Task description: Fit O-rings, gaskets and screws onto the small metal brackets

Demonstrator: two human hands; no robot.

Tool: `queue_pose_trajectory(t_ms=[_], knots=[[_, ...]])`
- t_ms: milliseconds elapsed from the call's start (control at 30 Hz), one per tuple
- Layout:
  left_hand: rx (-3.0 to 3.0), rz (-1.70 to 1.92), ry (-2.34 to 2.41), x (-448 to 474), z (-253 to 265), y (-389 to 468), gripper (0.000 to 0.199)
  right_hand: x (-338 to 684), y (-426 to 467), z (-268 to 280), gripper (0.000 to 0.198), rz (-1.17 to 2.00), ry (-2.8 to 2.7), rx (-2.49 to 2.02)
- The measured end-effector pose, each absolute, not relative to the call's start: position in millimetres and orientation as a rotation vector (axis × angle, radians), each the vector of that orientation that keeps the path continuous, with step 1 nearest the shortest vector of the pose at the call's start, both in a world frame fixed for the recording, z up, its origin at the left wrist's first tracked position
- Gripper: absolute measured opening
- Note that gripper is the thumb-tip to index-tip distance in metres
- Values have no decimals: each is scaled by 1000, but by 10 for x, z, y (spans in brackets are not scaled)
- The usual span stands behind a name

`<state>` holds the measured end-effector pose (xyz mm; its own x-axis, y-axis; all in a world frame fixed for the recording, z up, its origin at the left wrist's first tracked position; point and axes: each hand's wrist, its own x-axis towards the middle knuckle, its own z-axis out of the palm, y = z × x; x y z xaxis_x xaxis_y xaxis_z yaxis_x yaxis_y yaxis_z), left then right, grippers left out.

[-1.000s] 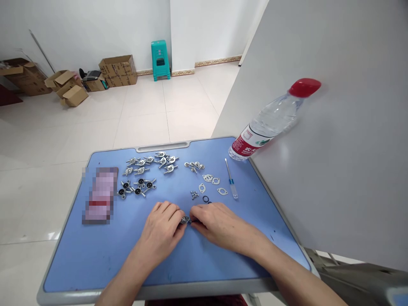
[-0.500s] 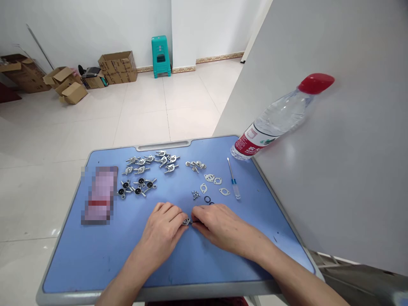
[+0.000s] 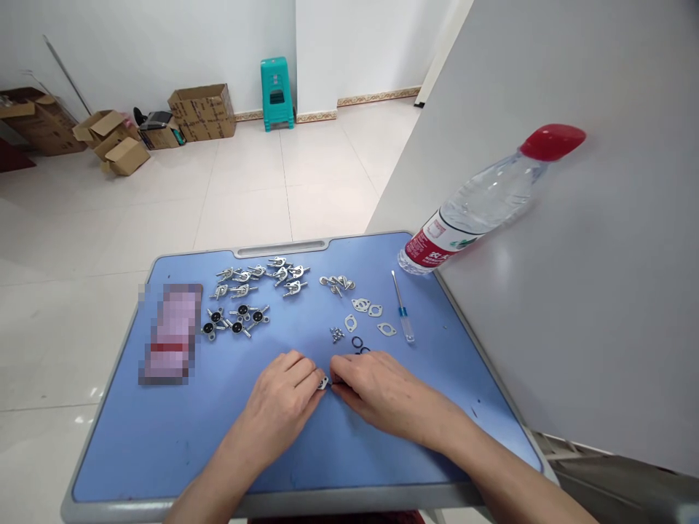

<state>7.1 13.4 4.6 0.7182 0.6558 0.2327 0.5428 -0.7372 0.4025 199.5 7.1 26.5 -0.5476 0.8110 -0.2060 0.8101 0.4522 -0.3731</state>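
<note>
Close to the front of the blue table, my left hand (image 3: pixel 287 400) is closed on a small metal fitting (image 3: pixel 323 383), mostly covered by the fingers. My right hand (image 3: pixel 376 386) is pinched right beside it; whatever lies between its fingertips is hidden. Just beyond the right hand are black rubber rings (image 3: pixel 357 341) and a little pile of screws (image 3: pixel 337 335). Flat oval metal plates (image 3: pixel 386 329) with holes lie further back, near several small round-headed metal parts (image 3: pixel 338 283). A screwdriver (image 3: pixel 404 314) with a clear blue handle rests to the right.
Open metal fittings (image 3: pixel 293 289) spread across the table's back left, with several black-centred fittings (image 3: pixel 237 327) nearer. A blurred purple phone-shaped object (image 3: pixel 172 335) lies at left. A red-capped water bottle (image 3: pixel 470 207) stands at the back right corner beside a grey panel (image 3: pixel 601 276).
Both hands stay together at nearly the same spot, the fitting still in my left fingers. The view has shifted slightly. More of the black rings shows beyond my right hand.
</note>
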Motion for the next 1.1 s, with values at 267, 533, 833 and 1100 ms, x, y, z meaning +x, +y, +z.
queue_pose_trajectory(t_ms=[267,533,833,1100], knots=[[2613,546,960,83,59,136,19,1985,65,268,19,676,-2666,-1481],[2557,570,991,66,26,125,9,2219,253,355,12,813,-2258,-1614],[2548,599,1006,72,-9,112,8,2149,316,181,10,601,-2237,-1856],[2531,580,1008,63,-16,113,8,2128,328,114,15,558,-2215,-1869]])
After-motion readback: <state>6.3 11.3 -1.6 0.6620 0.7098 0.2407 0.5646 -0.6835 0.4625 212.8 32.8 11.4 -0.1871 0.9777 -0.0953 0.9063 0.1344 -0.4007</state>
